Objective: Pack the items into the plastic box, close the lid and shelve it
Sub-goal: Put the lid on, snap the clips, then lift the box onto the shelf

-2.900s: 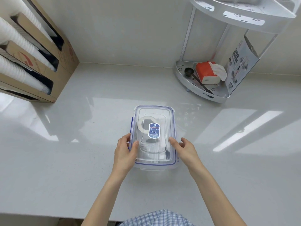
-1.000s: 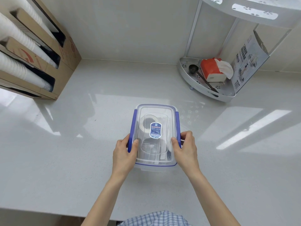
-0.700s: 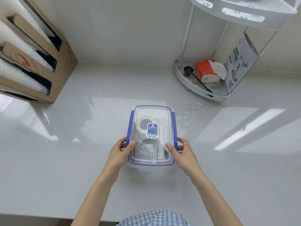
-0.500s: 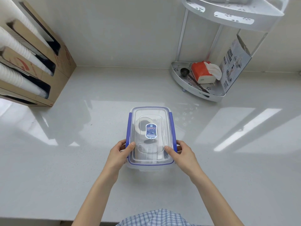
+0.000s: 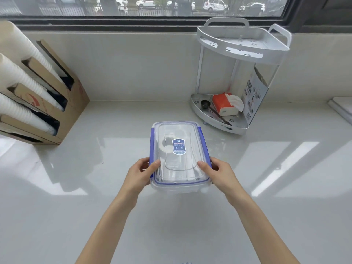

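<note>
The clear plastic box (image 5: 179, 185) with a blue-trimmed lid (image 5: 192, 134) and a blue label sits in the middle of the white counter, held between both hands. Its blue side clips are folded down. My left hand (image 5: 140, 176) grips the near left side, thumb on the lid. My right hand (image 5: 219, 175) grips the near right side the same way. Dim shapes of a tape roll and other items show through the lid. A white two-tier corner shelf (image 5: 245, 45) stands at the back right.
The shelf's lower tier (image 5: 236, 129) holds an orange tissue pack (image 5: 222, 103), a dark spoon (image 5: 205, 104) and a printed card (image 5: 254, 94). A cardboard rack of white paper cups (image 5: 38, 103) stands at the left. A window runs along the back wall.
Both side clips have been folded down since the earliest frame. My hands slid to the box's near sides, and my view tilted up, showing the window and the shelf's top tier.
</note>
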Motion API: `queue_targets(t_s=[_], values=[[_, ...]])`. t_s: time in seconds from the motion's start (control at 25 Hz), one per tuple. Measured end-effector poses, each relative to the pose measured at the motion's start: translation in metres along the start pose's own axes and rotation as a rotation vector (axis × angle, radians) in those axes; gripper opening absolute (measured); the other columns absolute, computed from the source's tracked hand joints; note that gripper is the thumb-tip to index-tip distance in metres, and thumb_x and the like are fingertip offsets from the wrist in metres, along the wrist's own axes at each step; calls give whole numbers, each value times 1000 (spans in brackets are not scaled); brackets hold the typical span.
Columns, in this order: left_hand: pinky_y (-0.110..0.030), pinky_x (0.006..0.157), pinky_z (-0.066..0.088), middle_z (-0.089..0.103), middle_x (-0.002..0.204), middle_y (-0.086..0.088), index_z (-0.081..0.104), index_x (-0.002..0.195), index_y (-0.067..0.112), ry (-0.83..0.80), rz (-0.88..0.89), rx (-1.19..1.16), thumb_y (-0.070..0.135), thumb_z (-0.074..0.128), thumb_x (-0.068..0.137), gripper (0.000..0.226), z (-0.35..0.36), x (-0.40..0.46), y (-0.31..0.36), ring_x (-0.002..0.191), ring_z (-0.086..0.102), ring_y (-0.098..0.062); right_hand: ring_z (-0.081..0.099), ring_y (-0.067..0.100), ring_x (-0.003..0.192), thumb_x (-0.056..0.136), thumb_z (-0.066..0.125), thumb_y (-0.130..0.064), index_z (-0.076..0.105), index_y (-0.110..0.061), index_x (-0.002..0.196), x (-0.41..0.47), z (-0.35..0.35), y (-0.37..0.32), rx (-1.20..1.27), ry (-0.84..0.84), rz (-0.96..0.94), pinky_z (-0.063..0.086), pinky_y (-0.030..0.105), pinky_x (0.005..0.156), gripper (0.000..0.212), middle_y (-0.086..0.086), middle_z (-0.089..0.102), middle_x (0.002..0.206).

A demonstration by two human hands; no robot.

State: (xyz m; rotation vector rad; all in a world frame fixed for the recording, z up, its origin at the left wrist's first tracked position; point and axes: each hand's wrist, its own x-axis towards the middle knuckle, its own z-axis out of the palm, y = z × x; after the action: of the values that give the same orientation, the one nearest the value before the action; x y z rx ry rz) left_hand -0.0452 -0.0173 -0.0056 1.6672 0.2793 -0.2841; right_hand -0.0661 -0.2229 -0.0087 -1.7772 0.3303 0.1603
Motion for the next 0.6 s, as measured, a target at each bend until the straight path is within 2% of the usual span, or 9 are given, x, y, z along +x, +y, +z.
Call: queue_targets(t_s=[0.12,0.2,0.28,0.32,0.36,0.44,0.52,0.6], values=[[-35,82,52,62,107,-5,53,113,10,-26,87,-48,27,56,85,33,11,1,33,85,60,-13,56,-4,53,87,59,-26,65,-18,104,6,-22,-27,57,17,-69,43,9,50,20,-12,62,68],[-26,75,53,62,101,-1,51,111,12,-52,143,-83,26,56,85,30,19,1,58,84,60,-10,61,3,65,86,60,-26,66,-20,103,8,-38,-49,75,16,-122,48,15,60,19,-8,67,77],[-20,67,53,61,96,3,50,109,13,-78,187,-100,27,55,85,28,26,3,81,81,60,-7,64,14,81,86,61,-26,67,-20,104,13,-54,-70,77,25,-185,51,28,74,21,-4,71,89],[-19,65,53,61,95,3,50,109,13,-89,206,-99,27,55,85,28,29,4,92,81,60,-7,65,16,84,86,61,-26,67,-19,105,15,-62,-80,68,31,-213,51,32,78,22,-2,71,91],[-20,66,52,61,96,3,49,109,12,-100,223,-99,28,55,85,29,33,6,103,81,60,-7,65,14,82,86,61,-26,67,-17,106,16,-70,-91,59,38,-237,51,30,78,23,-3,71,91],[-24,67,53,60,99,-1,49,109,11,-120,250,-118,27,55,85,30,39,9,122,82,59,-9,62,0,64,87,59,-25,66,-15,108,17,-86,-112,20,47,-282,49,12,62,24,-5,69,83],[-23,62,57,61,101,-3,50,110,8,-149,264,-151,27,56,85,32,45,12,140,83,60,-12,56,-4,49,88,58,-25,66,-15,106,19,-101,-132,-26,61,-315,40,4,45,22,-4,66,78],[-21,58,58,63,105,-6,49,114,6,-196,270,-186,26,56,84,37,50,15,157,83,61,-14,57,2,57,88,58,-27,67,-14,107,22,-117,-151,-69,82,-350,39,4,44,25,1,68,83]])
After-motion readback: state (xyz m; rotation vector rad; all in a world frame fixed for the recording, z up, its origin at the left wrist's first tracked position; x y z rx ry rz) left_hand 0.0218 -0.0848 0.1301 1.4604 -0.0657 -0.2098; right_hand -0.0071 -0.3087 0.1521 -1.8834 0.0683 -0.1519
